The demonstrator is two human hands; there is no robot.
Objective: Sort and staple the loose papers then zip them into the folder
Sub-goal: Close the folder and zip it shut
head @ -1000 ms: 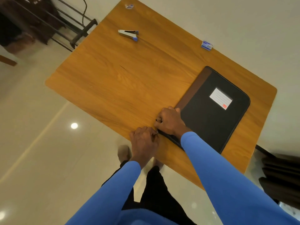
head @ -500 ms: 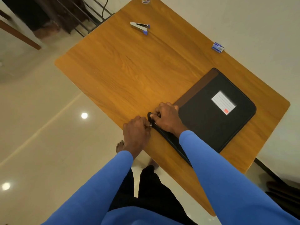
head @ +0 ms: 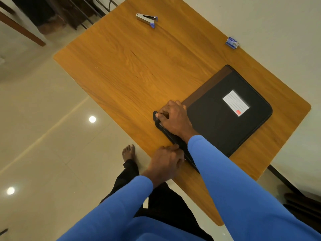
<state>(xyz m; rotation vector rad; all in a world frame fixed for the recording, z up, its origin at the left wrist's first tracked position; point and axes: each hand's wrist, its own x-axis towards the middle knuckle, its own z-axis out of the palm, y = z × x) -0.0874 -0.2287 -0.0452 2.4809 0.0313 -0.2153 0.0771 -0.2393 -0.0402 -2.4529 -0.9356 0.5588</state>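
A black zip folder (head: 224, 122) with a brown spine strip and a white label lies closed on the wooden table (head: 139, 66), at its right side. My right hand (head: 173, 117) grips the folder's near-left corner and presses it down. My left hand (head: 166, 160) is closed at the folder's near edge, pinching what looks like the zip pull, which is too small to see clearly. No loose papers are visible.
A silver and blue stapler (head: 147, 19) lies at the table's far end. A small blue staple box (head: 232, 42) sits near the far right edge. A bare foot (head: 128, 152) stands on the tiled floor beside the table. Dark furniture stands at the back left.
My left hand has slid from beside my right hand at the folder's corner back along the near edge towards me. My right hand stays on the corner.
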